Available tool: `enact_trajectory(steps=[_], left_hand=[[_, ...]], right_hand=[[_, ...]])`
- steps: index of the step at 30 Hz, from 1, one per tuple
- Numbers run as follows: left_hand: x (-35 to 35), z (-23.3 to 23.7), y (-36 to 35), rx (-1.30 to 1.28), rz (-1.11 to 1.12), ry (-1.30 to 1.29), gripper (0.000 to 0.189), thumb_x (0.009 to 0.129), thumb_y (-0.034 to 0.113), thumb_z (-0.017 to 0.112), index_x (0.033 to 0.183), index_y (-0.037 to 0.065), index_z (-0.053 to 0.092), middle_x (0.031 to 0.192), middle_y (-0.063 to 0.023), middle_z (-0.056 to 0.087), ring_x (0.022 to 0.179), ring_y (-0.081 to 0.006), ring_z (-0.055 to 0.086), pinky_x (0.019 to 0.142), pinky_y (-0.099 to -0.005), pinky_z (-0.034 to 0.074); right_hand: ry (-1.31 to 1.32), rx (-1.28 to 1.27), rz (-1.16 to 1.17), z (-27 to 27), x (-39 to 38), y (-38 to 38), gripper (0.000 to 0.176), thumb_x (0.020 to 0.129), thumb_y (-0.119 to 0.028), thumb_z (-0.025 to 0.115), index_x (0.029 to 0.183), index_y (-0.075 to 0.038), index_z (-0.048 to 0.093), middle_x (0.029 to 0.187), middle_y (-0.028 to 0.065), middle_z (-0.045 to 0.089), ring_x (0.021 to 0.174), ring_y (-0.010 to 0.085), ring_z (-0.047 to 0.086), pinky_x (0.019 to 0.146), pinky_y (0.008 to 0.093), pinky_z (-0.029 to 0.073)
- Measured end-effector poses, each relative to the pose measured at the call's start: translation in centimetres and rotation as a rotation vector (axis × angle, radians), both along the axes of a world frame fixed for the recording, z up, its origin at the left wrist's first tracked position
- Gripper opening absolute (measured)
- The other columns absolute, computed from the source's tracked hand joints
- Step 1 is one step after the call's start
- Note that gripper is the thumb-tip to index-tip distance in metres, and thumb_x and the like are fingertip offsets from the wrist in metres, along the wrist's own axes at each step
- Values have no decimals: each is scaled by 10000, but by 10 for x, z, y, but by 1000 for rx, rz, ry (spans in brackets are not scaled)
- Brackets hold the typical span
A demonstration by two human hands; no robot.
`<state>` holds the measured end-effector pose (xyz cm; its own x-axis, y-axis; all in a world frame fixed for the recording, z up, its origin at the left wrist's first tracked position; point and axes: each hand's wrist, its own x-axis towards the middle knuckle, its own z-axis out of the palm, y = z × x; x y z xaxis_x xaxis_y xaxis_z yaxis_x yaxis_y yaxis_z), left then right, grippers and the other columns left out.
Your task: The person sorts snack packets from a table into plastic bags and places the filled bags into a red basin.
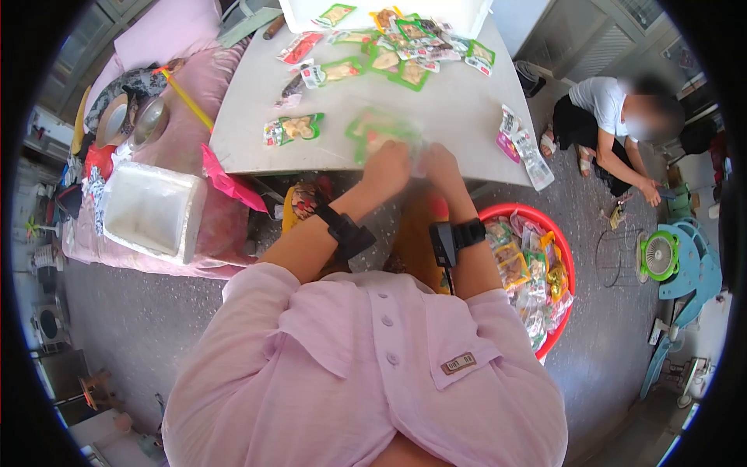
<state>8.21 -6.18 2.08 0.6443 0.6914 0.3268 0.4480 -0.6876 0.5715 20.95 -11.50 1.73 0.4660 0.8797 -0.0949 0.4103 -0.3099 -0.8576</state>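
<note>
Over the table's near edge, my left hand [387, 166] is closed on a green-edged snack packet [366, 128], which is smeared by motion. Close beside it on the right, my right hand [442, 165] has its fingers curled together at the blurred right end of the packet; what they pinch is hidden. Left of my hands, another green-edged snack packet [294, 129] lies flat on the white table [249, 93]. Further back lies a pile of mixed snack packets [408, 50], mostly green-edged, with a red packet [299, 48] at its left.
A red tub [566, 292] full of packets stands on the floor at my right. Clear and pink packaging [531, 159] overhangs the table's right edge. A white foam box [194, 218] rests on the pink-covered seat at left. Another person [603, 117] crouches near a green fan [660, 255].
</note>
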Motion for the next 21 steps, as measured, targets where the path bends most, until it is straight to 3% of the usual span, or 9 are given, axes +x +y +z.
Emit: enact_trajectory(steps=[1, 4, 6, 9, 10, 12, 16, 19, 21], left_hand=[[1, -4, 2, 5, -8, 14, 135, 718, 127, 420, 717, 0, 466, 722, -203, 484, 681, -372, 483, 606, -435, 395], [3, -7, 6, -12, -27, 36, 150, 721, 144, 424, 722, 2, 472, 734, -202, 489, 705, -368, 479, 634, -436, 388], [1, 0, 7, -53, -24, 18, 167, 723, 167, 435, 732, 6, 478, 745, -191, 495, 727, -362, 476, 650, -436, 383], [-5, 2, 34, -140, -256, 48, 187, 725, 198, 446, 750, 18, 489, 752, -168, 503, 758, -342, 479, 653, -425, 385], [-6, 5, 48, -91, -195, 49, 190, 725, 203, 447, 767, 24, 494, 767, -163, 503, 764, -335, 481, 658, -418, 388], [-11, 17, 79, -7, -82, 56, 200, 727, 212, 447, 801, 35, 504, 796, -151, 502, 777, -322, 483, 667, -405, 393], [-14, 25, 160, 416, 144, 446, 219, 722, 193, 468, 912, 95, 519, 915, -108, 496, 835, -271, 497, 721, -368, 401], [-22, 14, 202, 604, 254, 645, 201, 735, 158, 452, 915, 112, 527, 911, -83, 516, 884, -242, 493, 744, -370, 396], [-25, 13, 217, 566, 215, 787, 200, 742, 138, 434, 917, 110, 528, 902, -84, 528, 875, -239, 505, 728, -377, 404]], right_hand=[[-8, -3, 14, -9, 1, 4, 196, 732, -153, 411, 653, 20, 458, 688, 192, 538, 552, 226, 524, 490, 319, 406], [-384, 250, 68, -47, -3, 21, 169, 753, -157, 429, 717, -1, 482, 690, 146, 502, 603, 258, 495, 554, 333, 405], [-199, 172, 90, -32, -7, 21, 183, 738, -148, 419, 709, 19, 487, 689, 167, 526, 619, 273, 514, 573, 336, 410], [26, 40, 59, 0, -2, 13, 180, 733, -134, 423, 743, 29, 499, 725, 189, 534, 696, 299, 519, 617, 339, 411], [90, -7, 39, 5, 4, 12, 177, 735, -129, 427, 762, 28, 504, 743, 195, 532, 731, 307, 517, 634, 340, 410], [-195, 216, -87, -8, 11, 11, 157, 735, -114, 441, 795, 15, 507, 752, 186, 535, 737, 307, 520, 641, 344, 414], [-679, 452, -226, -50, 12, 14, 127, 723, -80, 466, 826, -20, 509, 779, 158, 543, 751, 298, 526, 649, 356, 420], [-656, 465, -195, -38, 5, 10, 116, 702, -59, 481, 811, -29, 508, 789, 140, 545, 740, 297, 523, 648, 362, 419], [-659, 496, -206, -39, 5, 10, 110, 697, -57, 483, 801, -32, 506, 787, 137, 545, 738, 298, 521, 645, 363, 418]])
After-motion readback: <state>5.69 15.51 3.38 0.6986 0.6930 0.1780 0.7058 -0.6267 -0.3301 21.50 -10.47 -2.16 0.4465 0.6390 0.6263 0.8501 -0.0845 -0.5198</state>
